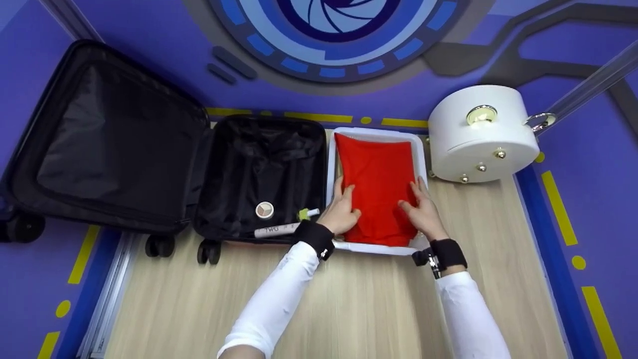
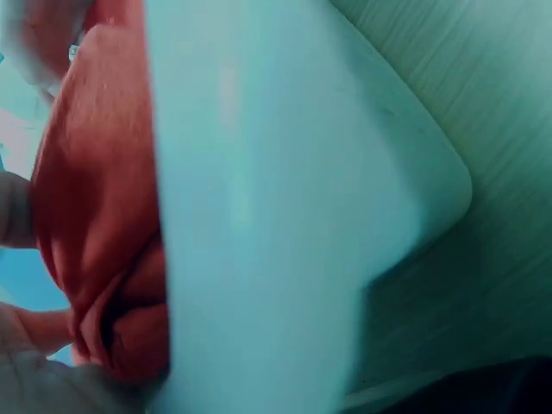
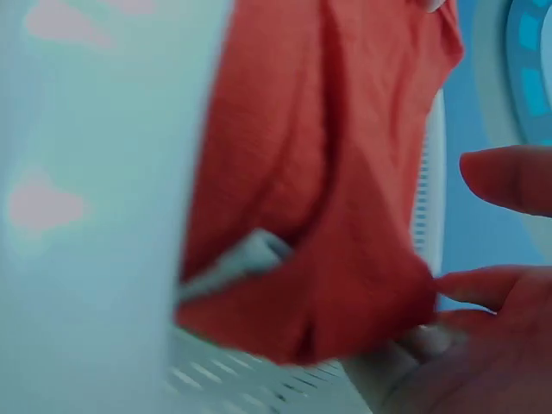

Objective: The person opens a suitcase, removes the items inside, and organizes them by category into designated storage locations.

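A folded red cloth (image 1: pixel 379 169) lies in a white plastic basket (image 1: pixel 375 249), its lower end bunched. My left hand (image 1: pixel 341 213) grips the cloth's left edge, thumb over the top. On the opposite edge, my right hand (image 1: pixel 424 213) holds the cloth, with fingertips tucked under it in the right wrist view. Beneath a fold there, a small pale rolled piece (image 3: pixel 250 259) shows. In the left wrist view the basket wall (image 2: pixel 250 198) fills the middle and the red cloth (image 2: pixel 103 172) bulges beside it. The rest of the basket's contents is hidden under the cloth.
Left of the basket stands an open black suitcase (image 1: pixel 259 154), its lid (image 1: pixel 119 144) leaning back. Inside lie a round three-shade compact (image 1: pixel 264 210), a pale lettered tube (image 1: pixel 274 231) and a small green-and-white item (image 1: pixel 308 214). A white round case (image 1: pixel 478 134) with gold fittings sits at right.
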A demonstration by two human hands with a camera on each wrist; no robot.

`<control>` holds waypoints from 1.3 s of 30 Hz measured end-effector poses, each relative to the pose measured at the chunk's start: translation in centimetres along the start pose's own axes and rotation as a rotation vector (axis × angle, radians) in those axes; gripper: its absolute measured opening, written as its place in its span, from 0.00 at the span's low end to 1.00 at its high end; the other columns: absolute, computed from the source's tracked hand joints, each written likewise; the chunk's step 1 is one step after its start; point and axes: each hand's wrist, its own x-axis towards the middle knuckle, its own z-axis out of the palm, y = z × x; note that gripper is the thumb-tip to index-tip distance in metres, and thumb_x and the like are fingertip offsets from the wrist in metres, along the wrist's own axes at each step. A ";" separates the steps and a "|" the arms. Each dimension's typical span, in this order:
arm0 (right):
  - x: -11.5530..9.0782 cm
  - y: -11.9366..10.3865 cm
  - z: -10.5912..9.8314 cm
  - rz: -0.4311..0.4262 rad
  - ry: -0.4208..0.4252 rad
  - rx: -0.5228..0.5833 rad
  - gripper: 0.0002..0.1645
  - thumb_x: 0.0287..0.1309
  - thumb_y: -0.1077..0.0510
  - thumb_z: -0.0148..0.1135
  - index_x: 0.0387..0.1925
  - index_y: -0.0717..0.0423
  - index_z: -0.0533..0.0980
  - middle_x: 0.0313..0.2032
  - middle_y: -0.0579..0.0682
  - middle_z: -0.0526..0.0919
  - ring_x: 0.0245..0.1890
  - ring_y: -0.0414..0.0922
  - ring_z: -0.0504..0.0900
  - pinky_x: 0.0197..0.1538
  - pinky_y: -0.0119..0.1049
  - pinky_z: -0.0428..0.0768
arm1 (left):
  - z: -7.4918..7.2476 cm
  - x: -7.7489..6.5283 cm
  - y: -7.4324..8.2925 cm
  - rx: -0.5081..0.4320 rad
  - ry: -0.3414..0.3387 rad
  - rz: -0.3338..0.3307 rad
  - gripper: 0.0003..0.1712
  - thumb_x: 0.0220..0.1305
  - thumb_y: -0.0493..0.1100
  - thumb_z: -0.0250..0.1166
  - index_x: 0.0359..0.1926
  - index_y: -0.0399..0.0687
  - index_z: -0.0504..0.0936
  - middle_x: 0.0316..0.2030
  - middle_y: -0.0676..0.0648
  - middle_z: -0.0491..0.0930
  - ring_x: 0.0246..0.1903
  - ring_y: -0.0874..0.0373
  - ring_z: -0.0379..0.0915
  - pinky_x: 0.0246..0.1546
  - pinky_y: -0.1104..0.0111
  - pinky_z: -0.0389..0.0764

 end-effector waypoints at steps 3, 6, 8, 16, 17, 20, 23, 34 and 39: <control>-1.4 -0.4 0.0 -0.062 0.040 -0.035 0.42 0.78 0.65 0.59 0.85 0.73 0.58 0.91 0.68 0.42 0.92 0.69 0.45 0.89 0.66 0.58 | -0.9 -2.0 1.7 0.058 0.040 0.062 0.38 0.70 0.36 0.64 0.79 0.32 0.70 0.90 0.35 0.40 0.81 0.34 0.64 0.76 0.53 0.78; -3.2 -0.6 0.6 -0.129 0.067 -0.114 0.39 0.76 0.65 0.62 0.82 0.72 0.65 0.89 0.71 0.51 0.89 0.73 0.51 0.87 0.71 0.58 | -2.0 -4.1 4.1 0.174 0.030 0.092 0.34 0.71 0.36 0.66 0.76 0.32 0.74 0.90 0.35 0.43 0.86 0.33 0.52 0.83 0.46 0.70; -4.3 -0.5 1.2 -0.174 0.064 -0.191 0.37 0.75 0.65 0.64 0.80 0.72 0.68 0.87 0.72 0.57 0.87 0.76 0.54 0.86 0.74 0.58 | -1.8 -4.9 4.7 0.269 0.013 0.116 0.32 0.72 0.37 0.67 0.74 0.34 0.76 0.89 0.35 0.49 0.87 0.33 0.50 0.84 0.45 0.70; -6.9 0.9 3.7 -0.240 -0.002 -0.503 0.34 0.74 0.58 0.69 0.73 0.74 0.76 0.81 0.78 0.67 0.83 0.85 0.56 0.83 0.79 0.60 | 0.1 -6.6 5.0 0.459 -0.140 0.058 0.31 0.74 0.44 0.66 0.73 0.33 0.79 0.88 0.30 0.56 0.88 0.26 0.51 0.82 0.48 0.75; -7.1 1.0 4.0 -0.229 -0.012 -0.522 0.34 0.75 0.56 0.68 0.73 0.73 0.76 0.81 0.78 0.67 0.84 0.85 0.55 0.83 0.79 0.60 | 0.3 -6.5 4.8 0.480 -0.147 0.049 0.31 0.74 0.44 0.66 0.73 0.33 0.79 0.88 0.29 0.57 0.87 0.24 0.52 0.82 0.48 0.75; -7.2 1.2 4.5 -0.214 -0.022 -0.556 0.33 0.79 0.52 0.66 0.72 0.72 0.78 0.81 0.78 0.67 0.84 0.85 0.54 0.84 0.78 0.58 | 0.8 -6.3 4.7 0.540 -0.152 0.039 0.30 0.75 0.46 0.65 0.71 0.32 0.81 0.87 0.27 0.59 0.86 0.21 0.54 0.82 0.50 0.74; -7.1 1.5 4.9 -0.208 -0.020 -0.561 0.33 0.81 0.50 0.64 0.73 0.70 0.78 0.81 0.77 0.67 0.85 0.85 0.53 0.84 0.78 0.58 | 1.2 -5.8 4.5 0.566 -0.157 0.035 0.29 0.76 0.47 0.65 0.70 0.32 0.81 0.86 0.27 0.60 0.84 0.19 0.56 0.83 0.49 0.74; -6.4 1.4 5.6 -0.151 -0.052 -0.606 0.30 0.77 0.58 0.54 0.73 0.69 0.78 0.82 0.77 0.65 0.86 0.82 0.49 0.83 0.79 0.59 | 1.8 -5.0 4.3 0.553 -0.202 -0.030 0.29 0.80 0.47 0.59 0.72 0.33 0.80 0.87 0.30 0.59 0.87 0.22 0.51 0.78 0.49 0.80; -7.2 1.0 6.1 -0.190 0.036 -0.571 0.29 0.80 0.56 0.59 0.73 0.67 0.79 0.81 0.74 0.69 0.85 0.81 0.57 0.83 0.80 0.58 | 1.8 -5.6 3.2 0.515 -0.126 0.071 0.31 0.79 0.46 0.60 0.74 0.35 0.78 0.87 0.31 0.60 0.86 0.24 0.56 0.82 0.49 0.75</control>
